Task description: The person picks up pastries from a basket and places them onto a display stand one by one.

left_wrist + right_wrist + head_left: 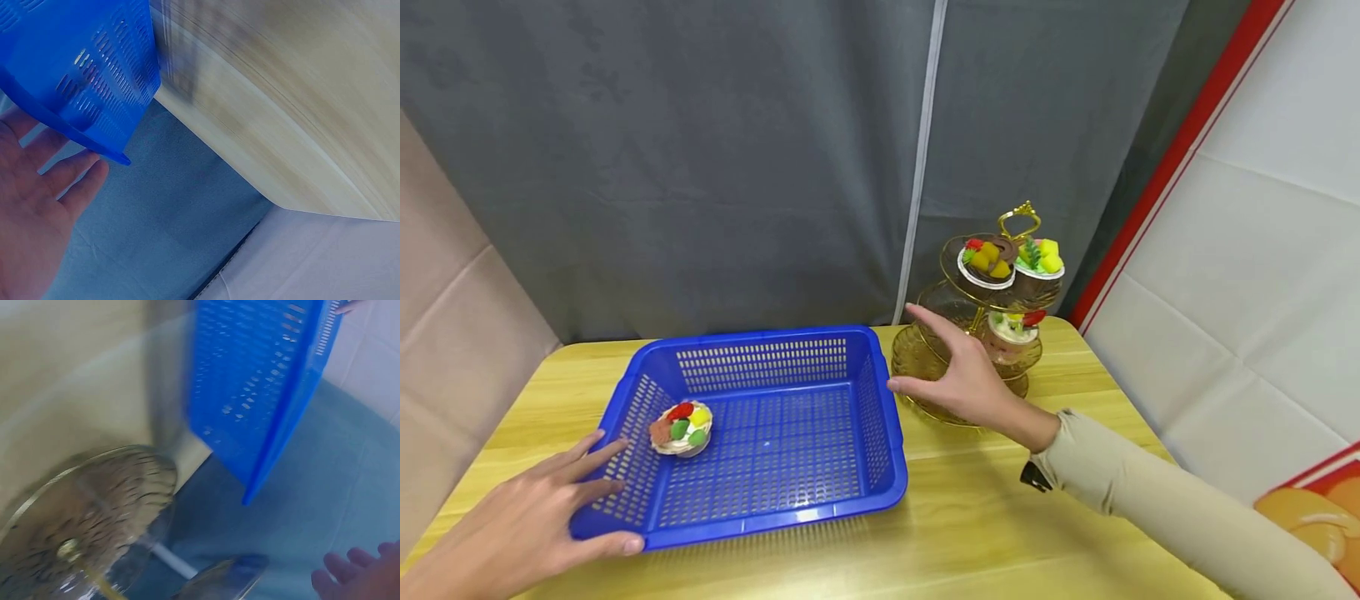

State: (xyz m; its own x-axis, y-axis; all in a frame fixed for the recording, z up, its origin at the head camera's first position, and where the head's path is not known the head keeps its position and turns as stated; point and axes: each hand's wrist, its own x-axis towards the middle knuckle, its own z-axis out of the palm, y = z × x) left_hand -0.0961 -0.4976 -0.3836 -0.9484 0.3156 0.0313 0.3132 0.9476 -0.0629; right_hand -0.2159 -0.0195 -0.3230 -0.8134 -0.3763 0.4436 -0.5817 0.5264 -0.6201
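A blue plastic basket (901,479) stands on the table, holding one cupcake (681,429) with red, yellow and green toppings at its left end. My left hand (538,521) lies at the basket's left rim, fingers spread over the edge; the left wrist view shows its fingertips against the rim. Right of the basket is a gold-coloured tiered stand (913,354). Its top tier bears a chocolate cupcake (985,265) and a green-topped cupcake (1039,258); a cream-topped cupcake (1012,330) sits lower. My right hand (970,379) hovers before the stand, thumb and fingers apart, holding nothing.
The wooden table (970,525) extends in front of the basket and stand. A grey curtain (737,167) hangs behind it. Pale panels flank both sides, the right panel (1262,250) having red trim. The stand's gold ring handle (1021,218) rises above the top tier.
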